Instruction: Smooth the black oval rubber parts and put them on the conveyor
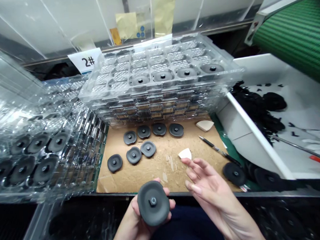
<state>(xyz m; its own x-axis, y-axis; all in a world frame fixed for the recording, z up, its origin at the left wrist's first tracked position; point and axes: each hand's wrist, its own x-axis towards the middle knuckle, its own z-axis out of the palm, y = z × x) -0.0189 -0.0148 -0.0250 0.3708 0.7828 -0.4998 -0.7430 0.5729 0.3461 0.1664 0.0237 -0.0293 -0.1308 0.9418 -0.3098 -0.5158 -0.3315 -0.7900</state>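
Note:
My left hand (135, 221) is shut on a dark grey rubber disc (153, 206) with a short central stem, and the disc hides most of my fingers. My right hand (212, 192) is open and holds nothing, its fingertips just short of a white wedge-shaped scrap (184, 153). That scrap lies on a cardboard sheet (165, 170). Several matching discs (130, 137) rest on the cardboard ahead of my hands. A second white scrap (204, 125) lies further back.
Stacked clear plastic trays (159, 105) stand behind the cardboard, and a tilted tray stack (38, 155) with discs sits left. A black pen-like tool (217, 151) lies right. A white bin (258, 107) holds black scraps, beside a green conveyor belt (294, 30).

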